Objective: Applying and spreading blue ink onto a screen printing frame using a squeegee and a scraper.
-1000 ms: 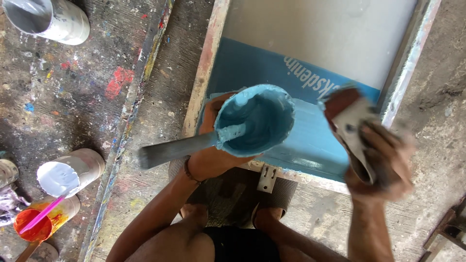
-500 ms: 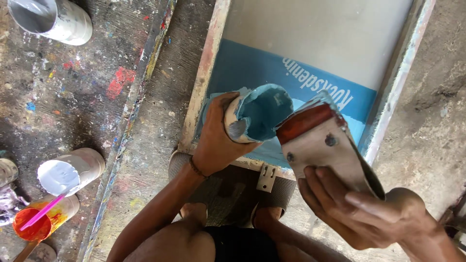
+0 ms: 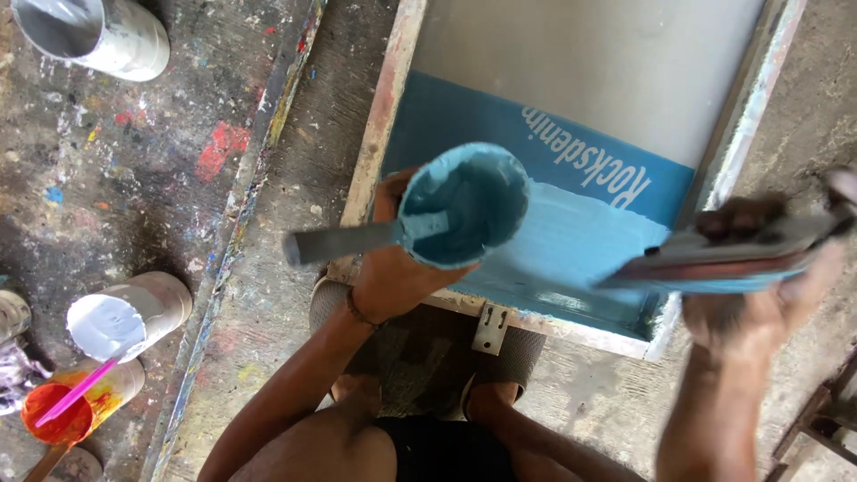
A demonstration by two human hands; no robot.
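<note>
My left hand grips a round tub of light blue paint with a flat grey stirring blade sticking out to the left. It hovers over the near left corner of a wooden-framed printing screen. The screen mesh carries a blue band and a lighter blue smear. My right hand, blurred, holds a squeegee with blue paint on its edge, over the near right corner of the screen.
On the paint-spattered floor at left stand a white paint can, an orange paint can with a pink stick and a grey bucket. A metal hinge joins the frame's near edge. My knees are below.
The tub has tipped back upright from a tilted pour. My right hand has swung the squeegee from close under the camera out to the right and laid it flat.
</note>
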